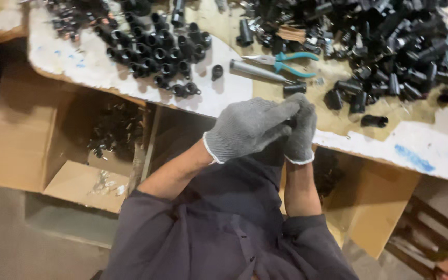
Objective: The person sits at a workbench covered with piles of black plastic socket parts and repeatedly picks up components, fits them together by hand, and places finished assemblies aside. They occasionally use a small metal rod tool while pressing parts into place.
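Both my hands wear grey knit gloves and meet at the table's front edge. My left hand wraps over my right hand, and the two clasp a small black part that is almost wholly hidden between the fingers. Just beyond them lies a short black cylinder part. A grey metal rod tool and teal-handled pliers rest on the table behind it.
Black tubular parts stand grouped at the left and lie heaped at the right of the worn table. An open cardboard box with black parts sits below left; another box below right.
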Demonstrator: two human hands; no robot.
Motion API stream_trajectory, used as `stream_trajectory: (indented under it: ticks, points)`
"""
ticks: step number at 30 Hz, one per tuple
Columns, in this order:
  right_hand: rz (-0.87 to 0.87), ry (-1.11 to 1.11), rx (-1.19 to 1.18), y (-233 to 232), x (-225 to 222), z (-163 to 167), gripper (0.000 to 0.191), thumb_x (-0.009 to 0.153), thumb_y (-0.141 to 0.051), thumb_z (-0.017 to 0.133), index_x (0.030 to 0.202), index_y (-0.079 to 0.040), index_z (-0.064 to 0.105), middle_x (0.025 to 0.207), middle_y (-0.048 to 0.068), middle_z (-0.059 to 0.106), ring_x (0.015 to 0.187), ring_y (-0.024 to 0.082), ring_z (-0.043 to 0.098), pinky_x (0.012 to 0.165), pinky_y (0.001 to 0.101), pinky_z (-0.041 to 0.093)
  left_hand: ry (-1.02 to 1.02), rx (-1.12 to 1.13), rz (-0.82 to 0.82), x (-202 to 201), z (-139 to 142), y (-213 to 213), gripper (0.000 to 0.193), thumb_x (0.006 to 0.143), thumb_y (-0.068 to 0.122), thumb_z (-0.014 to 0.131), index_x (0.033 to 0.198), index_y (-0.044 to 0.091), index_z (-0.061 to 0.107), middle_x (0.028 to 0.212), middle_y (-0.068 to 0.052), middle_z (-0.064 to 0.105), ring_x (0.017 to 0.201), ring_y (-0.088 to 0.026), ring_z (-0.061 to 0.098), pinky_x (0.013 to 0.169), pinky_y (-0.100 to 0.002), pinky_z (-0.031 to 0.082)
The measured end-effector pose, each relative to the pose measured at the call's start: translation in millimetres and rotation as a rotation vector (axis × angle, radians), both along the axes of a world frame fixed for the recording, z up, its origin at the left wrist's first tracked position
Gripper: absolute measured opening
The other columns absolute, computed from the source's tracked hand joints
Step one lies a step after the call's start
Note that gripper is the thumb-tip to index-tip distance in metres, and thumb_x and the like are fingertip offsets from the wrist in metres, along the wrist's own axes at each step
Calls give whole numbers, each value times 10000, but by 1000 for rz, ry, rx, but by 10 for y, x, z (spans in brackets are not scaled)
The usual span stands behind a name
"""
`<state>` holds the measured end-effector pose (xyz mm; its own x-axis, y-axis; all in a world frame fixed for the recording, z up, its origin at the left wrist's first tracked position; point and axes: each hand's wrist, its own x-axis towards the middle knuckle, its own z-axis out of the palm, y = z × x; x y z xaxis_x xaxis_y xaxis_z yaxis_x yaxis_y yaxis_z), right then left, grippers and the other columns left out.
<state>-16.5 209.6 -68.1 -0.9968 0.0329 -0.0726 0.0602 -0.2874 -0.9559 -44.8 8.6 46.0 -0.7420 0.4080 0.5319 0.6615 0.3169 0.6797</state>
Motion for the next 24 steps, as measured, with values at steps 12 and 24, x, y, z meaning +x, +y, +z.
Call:
stream_trajectory:
  ticks: [12, 24]
  points:
    - [48, 113, -22, -308, -34, 326, 753, 1034, -729, 359, 1375, -72, 495, 698, 0, 485, 546, 103, 441, 522, 262, 374, 405, -414, 438, -277, 137, -493, 156, 1082, 293, 703, 1119, 144, 671, 787, 12, 640, 590, -100, 575, 466, -265, 451]
    - [-20, 193, -55, -357, -28, 283, 538, 1122, -533, 541, 1304, -27, 534, 706, 52, 538, 528, 145, 486, 488, 264, 381, 156, -769, 891, -173, 455, -2189, 156, 898, 128, 778, 1043, 89, 734, 939, -124, 711, 833, -308, 700, 741, -433, 541]
